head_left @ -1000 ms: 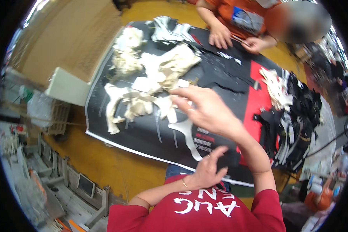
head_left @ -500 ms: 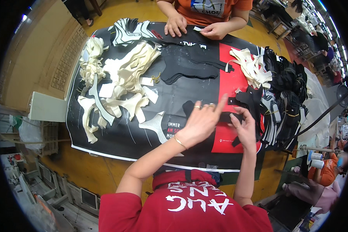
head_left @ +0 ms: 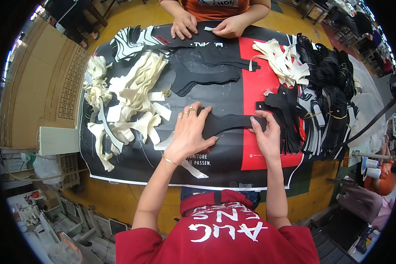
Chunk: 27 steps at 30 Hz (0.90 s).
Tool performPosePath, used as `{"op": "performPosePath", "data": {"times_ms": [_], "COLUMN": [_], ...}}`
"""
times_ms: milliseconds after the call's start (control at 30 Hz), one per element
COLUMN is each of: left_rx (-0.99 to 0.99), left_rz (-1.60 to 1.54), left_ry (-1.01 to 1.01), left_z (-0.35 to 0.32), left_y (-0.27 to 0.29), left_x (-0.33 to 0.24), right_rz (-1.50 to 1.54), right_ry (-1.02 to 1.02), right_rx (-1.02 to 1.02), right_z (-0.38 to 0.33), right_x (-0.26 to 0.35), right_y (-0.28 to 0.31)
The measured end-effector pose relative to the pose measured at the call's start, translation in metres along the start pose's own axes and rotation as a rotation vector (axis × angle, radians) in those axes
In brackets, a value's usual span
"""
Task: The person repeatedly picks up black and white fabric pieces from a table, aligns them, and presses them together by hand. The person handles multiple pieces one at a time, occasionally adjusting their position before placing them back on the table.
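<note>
A dark, curved cut-out piece [head_left: 229,123] lies across the printed black-and-red table cover in front of me. My left hand [head_left: 190,127] rests on its left end, open, with thumb and fingers spread. At its right end, my right hand [head_left: 266,134] pinches the edge between thumb and fingers. Partly beneath my left hand and wrist is a whitish cut-out piece [head_left: 193,169]. Just right of my right hand lies a pile of black cut-out pieces [head_left: 287,114]. Farther back, a flat stack of black pieces [head_left: 198,79] sits mid-table.
Cream cut-out pieces [head_left: 138,81] heap up at the left, and more cream pieces [head_left: 281,61] lie at the back right. Tied black-and-white bundles [head_left: 325,101] line the right edge. A cardboard box [head_left: 44,83] stands left. Opposite, a co-worker's hands [head_left: 207,26] hold a small white piece.
My left hand has moved left and down onto the dark piece, its fingers now spread. The dark piece now lies flat, stretching between both hands. My view has shifted slightly.
</note>
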<state>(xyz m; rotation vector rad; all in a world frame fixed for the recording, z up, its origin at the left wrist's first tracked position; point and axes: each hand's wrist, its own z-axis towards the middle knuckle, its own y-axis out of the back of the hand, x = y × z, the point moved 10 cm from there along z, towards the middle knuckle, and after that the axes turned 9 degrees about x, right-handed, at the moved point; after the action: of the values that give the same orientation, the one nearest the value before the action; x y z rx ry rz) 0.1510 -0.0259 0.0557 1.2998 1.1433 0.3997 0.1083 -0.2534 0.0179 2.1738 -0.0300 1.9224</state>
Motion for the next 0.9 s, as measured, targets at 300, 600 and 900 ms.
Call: {"op": "performPosePath", "data": {"times_ms": [300, 600, 900], "left_rx": [-0.095, -0.298, -0.464], "left_rz": [-0.223, -1.319, -1.930], "left_ry": [-0.148, 0.231, 0.477], "left_z": [0.002, 0.000, -0.025], "left_y": [0.016, -0.020, -0.081], "left_x": [-0.039, -0.007, 0.000], "right_rz": [-0.486, -0.456, 0.000], "right_ry": [0.316, 0.448, -0.140], "right_rx": [0.460, 0.517, 0.654], "right_z": [0.006, 0.034, 0.015], "right_x": [0.100, 0.151, 0.027], "right_y": [-0.030, -0.056, -0.043]}}
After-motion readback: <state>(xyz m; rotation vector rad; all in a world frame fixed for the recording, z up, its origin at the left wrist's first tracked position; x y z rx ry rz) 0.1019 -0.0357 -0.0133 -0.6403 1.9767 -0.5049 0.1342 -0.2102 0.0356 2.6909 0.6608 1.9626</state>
